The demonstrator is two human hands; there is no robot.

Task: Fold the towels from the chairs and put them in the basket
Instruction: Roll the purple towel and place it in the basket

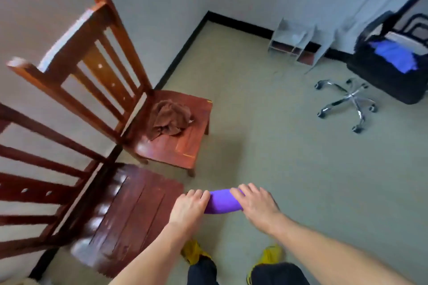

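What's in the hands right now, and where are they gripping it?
A folded purple towel, held in the air between both hands: the left hand grips its left end, the right hand its right end.

A grey metal rack (298,40) stands against the wall near a chrome caster base (349,102).

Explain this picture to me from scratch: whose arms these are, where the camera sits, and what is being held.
There is no machine here. A person wears one camera on the head, looking down, so the arms are their own. The left hand and right hand hold a folded purple towel between them, above the floor. A crumpled brown towel lies on the seat of the far wooden chair. The near wooden chair has no towel on its seat. The black basket sits on an office chair at upper right, with purple cloth already inside.
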